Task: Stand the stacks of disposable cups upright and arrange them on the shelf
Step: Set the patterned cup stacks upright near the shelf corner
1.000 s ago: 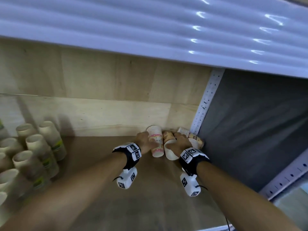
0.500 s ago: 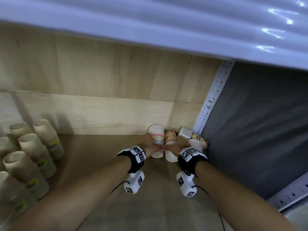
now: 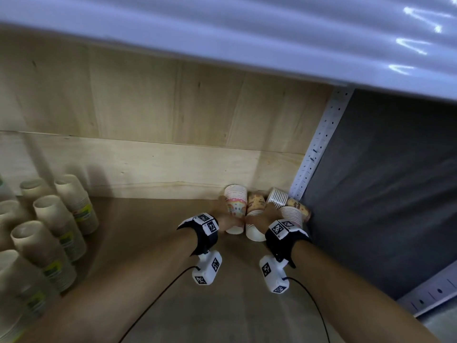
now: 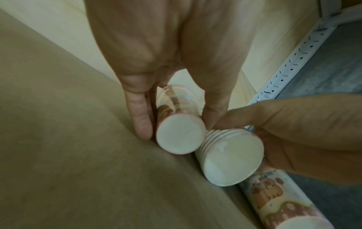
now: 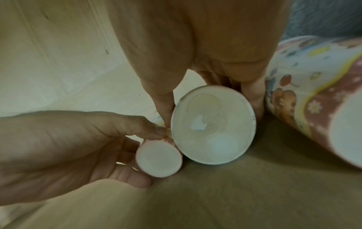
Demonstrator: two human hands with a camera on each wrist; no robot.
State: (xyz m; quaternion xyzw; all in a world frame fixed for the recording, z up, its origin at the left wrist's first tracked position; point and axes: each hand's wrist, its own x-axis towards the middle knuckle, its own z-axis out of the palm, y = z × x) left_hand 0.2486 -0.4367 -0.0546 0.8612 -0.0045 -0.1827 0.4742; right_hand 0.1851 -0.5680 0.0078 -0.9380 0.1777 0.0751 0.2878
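Note:
Several patterned cup stacks lie on their sides in the shelf's back right corner. My left hand (image 3: 226, 219) (image 4: 176, 126) grips the pink-patterned stack (image 3: 235, 209) (image 4: 179, 136) (image 5: 158, 158), its white base end towards me. My right hand (image 3: 268, 214) (image 5: 211, 111) grips the brown-patterned stack (image 3: 256, 220) (image 4: 231, 159) (image 5: 212, 125), its open mouth towards me. The two stacks touch side by side on the shelf board (image 3: 148, 268). Two more patterned stacks (image 3: 277, 198) (image 3: 295, 214) lie further right, against the corner; one of them (image 4: 274, 201) (image 5: 313, 93) shows in the wrist views.
Several beige cup stacks (image 3: 57, 226) stand upright at the shelf's left end. A wooden back panel (image 3: 173, 164) closes the rear. A white perforated upright (image 3: 316, 149) and a grey fabric side wall (image 3: 383, 194) bound the right. A white shelf (image 3: 222, 33) hangs overhead.
My hands have drawn closer together, bringing the pink stack up against the brown one. The head view has shifted slightly.

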